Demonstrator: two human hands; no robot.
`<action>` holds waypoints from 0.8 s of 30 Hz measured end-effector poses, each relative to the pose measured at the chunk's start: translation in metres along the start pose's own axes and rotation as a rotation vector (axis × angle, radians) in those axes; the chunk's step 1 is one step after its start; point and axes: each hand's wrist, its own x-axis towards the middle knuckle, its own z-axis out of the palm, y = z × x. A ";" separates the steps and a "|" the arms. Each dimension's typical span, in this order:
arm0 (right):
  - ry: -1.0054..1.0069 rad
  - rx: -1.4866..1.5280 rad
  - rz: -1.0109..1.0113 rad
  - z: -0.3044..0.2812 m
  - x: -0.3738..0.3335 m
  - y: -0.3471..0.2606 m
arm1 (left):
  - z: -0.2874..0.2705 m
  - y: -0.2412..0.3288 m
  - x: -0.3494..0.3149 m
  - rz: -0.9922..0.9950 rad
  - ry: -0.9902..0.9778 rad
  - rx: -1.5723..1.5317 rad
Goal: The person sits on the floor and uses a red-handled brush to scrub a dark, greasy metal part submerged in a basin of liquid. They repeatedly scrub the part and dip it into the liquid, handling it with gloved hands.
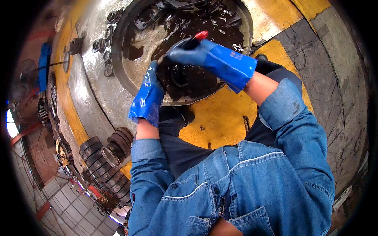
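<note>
Red-ended black tool lies across the right hand, whose gloved fingers are curled around it, the red tip jutting out past the knuckles. The left hand reaches in just beside it, fingertips close to the right ones; whether its fingers stand wide or narrow, or grip something, cannot be told, since blur and the dark background hide them. Just right of that hand shows a dark ring-shaped part, and it is unclear whether it is held or lies in the liquid.

Both hands, and the tool with them, are over a round basin of dark liquid with tan foam along its left side. Another ringed metal part sits near the far left wall. Outside, small metal rings stand beside the rim, and ribbed discs lie near the left forearm.

The step in hand looks like scrubbing or rinsing a part. The next move likely calls for a steady left-hand hold while the right works the tool against it.
</note>
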 end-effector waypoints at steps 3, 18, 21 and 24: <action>0.069 -0.092 0.010 0.003 -0.011 -0.015 | -0.006 0.002 -0.008 -0.003 0.019 0.003; 0.391 -0.494 0.322 -0.009 -0.001 -0.004 | -0.014 -0.003 -0.027 -0.044 0.048 -0.030; 0.448 -0.507 0.325 -0.003 0.002 -0.014 | -0.016 -0.004 -0.028 -0.047 0.050 -0.031; 0.308 -0.213 0.107 0.002 0.008 -0.015 | -0.018 0.000 -0.030 -0.049 0.046 -0.033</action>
